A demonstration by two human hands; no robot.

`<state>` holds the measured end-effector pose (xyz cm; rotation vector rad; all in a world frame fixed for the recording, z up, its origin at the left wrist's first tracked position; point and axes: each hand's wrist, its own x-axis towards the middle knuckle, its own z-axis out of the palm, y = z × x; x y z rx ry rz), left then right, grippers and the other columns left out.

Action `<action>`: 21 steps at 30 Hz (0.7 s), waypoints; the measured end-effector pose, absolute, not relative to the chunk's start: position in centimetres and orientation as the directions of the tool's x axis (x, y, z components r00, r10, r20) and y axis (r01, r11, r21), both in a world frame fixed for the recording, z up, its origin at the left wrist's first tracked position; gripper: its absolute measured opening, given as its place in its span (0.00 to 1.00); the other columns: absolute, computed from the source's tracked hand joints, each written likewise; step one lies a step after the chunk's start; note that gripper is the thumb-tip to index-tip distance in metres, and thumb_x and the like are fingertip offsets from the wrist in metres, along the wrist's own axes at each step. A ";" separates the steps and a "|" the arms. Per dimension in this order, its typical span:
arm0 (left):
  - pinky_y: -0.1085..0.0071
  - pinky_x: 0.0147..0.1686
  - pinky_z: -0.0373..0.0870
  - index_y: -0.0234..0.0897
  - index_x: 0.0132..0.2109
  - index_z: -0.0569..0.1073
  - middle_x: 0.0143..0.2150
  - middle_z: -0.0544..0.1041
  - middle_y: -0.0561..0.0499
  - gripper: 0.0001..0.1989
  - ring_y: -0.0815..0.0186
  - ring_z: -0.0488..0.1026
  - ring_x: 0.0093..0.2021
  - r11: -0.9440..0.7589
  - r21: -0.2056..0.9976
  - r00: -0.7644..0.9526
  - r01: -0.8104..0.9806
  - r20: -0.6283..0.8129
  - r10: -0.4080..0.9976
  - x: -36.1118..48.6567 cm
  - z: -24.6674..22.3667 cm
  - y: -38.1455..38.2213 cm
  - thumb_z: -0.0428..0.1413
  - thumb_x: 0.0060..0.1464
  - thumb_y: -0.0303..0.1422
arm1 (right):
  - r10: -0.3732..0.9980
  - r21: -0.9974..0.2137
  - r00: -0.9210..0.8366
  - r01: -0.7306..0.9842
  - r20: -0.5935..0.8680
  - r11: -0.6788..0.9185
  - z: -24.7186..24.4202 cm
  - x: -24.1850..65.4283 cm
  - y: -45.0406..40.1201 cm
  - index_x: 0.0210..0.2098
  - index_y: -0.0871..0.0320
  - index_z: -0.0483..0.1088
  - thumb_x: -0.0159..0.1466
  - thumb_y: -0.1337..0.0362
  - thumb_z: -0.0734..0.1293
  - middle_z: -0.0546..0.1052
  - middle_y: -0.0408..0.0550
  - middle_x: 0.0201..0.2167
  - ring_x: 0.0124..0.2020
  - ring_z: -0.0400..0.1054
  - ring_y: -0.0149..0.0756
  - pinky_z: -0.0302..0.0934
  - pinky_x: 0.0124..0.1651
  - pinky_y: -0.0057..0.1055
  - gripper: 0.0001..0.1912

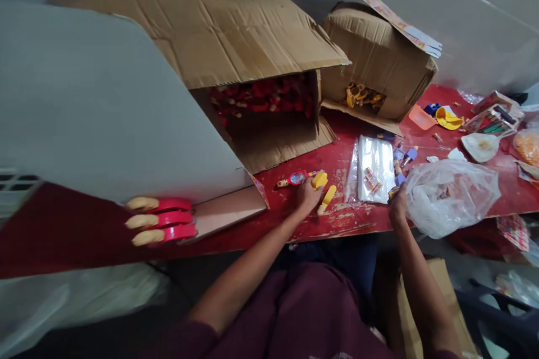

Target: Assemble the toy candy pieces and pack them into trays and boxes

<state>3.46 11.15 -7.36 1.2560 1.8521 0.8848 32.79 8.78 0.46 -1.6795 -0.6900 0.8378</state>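
The person wears a dark purple shirt [311,314] and sits close to a red table [345,221]. A brown box [444,275] is below the table edge, by the right arm.

The left hand [309,197] is over the table. Its fingers pinch a yellow toy piece [320,180]. A second yellow piece [327,200] lies on the table just beside that hand. On the hand's other side lies a red toy [298,178] with a round picture on it and a tan end.

The right hand [398,206] is at the side of a puffy clear bag [457,196]. Its fingers are bent, and a tiny thing shows at the tips. I cannot tell if they grip it or the bag.

Between the hands is a flat stack of clear plastic sleeves [379,151] with little tubes [370,178] on top. Purple pieces [409,157] lie next to it.

Off to the left, three red pieces [174,220] with tan ends sit in a row near a pink board [229,210], under a big grey panel [105,106].

Farther back, a big cardboard box [240,33] lies open with lots of red parts [265,95] in it. Beside it, a smaller box [374,50] has yellow parts [362,95] in its opening. Bright printed sheets [391,14] lie on top. Behind is a shiny grey wall [480,39].
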 end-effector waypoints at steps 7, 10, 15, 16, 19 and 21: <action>0.66 0.34 0.77 0.37 0.59 0.64 0.48 0.78 0.45 0.31 0.61 0.78 0.38 0.264 0.963 0.107 -0.057 -0.257 0.960 2.3 -3.2 5.5 0.62 0.49 0.37 | 0.856 -0.957 0.429 -0.162 -0.289 -0.242 3.3 30.3 3.1 0.35 0.56 0.67 0.53 0.38 0.74 0.62 0.33 0.18 0.16 0.54 0.24 0.53 0.20 0.24 0.28; 0.70 0.29 0.74 0.37 0.58 0.67 0.46 0.77 0.46 0.33 0.63 0.76 0.35 0.379 0.913 0.385 -0.151 -0.298 0.873 2.4 -0.3 2.8 0.64 0.44 0.39 | 0.928 -0.941 0.202 -0.202 -0.313 -0.273 5.8 28.4 1.4 0.41 0.55 0.71 0.51 0.52 0.80 0.76 0.41 0.28 0.25 0.68 0.28 0.66 0.31 0.29 0.25; 0.71 0.35 0.73 0.36 0.61 0.67 0.44 0.77 0.47 0.34 0.64 0.75 0.37 0.356 0.932 0.500 -0.075 -0.273 0.822 2.2 3.2 0.9 0.64 0.48 0.40 | 0.942 -0.936 -0.019 -0.103 -0.336 -0.336 9.1 26.2 -0.2 0.39 0.53 0.71 0.52 0.59 0.81 0.79 0.41 0.36 0.33 0.74 0.32 0.69 0.41 0.31 0.21; 0.69 0.38 0.74 0.36 0.61 0.69 0.45 0.77 0.47 0.33 0.62 0.76 0.40 0.314 0.948 0.506 -0.052 -0.246 0.827 2.0 3.7 0.8 0.65 0.50 0.41 | 0.941 -0.939 -0.048 -0.063 -0.335 -0.338 9.5 25.9 -0.4 0.40 0.53 0.72 0.53 0.59 0.81 0.79 0.41 0.37 0.34 0.74 0.32 0.69 0.41 0.30 0.20; 0.66 0.46 0.73 0.36 0.58 0.72 0.45 0.78 0.46 0.30 0.59 0.76 0.45 0.220 0.975 0.525 0.016 -0.195 0.828 1.5 4.6 0.5 0.65 0.52 0.45 | 0.929 -0.944 -0.169 0.048 -0.330 -0.327 10.1 25.4 -0.8 0.46 0.53 0.75 0.57 0.56 0.78 0.79 0.45 0.44 0.41 0.75 0.36 0.70 0.45 0.32 0.19; 0.65 0.47 0.73 0.36 0.58 0.74 0.43 0.78 0.47 0.30 0.58 0.75 0.45 0.183 0.980 0.536 0.077 -0.195 0.821 1.1 5.0 0.2 0.65 0.52 0.47 | 0.916 -0.946 -0.241 0.125 -0.322 -0.299 10.2 25.4 -1.1 0.48 0.53 0.75 0.59 0.55 0.77 0.79 0.47 0.46 0.44 0.75 0.38 0.70 0.48 0.33 0.20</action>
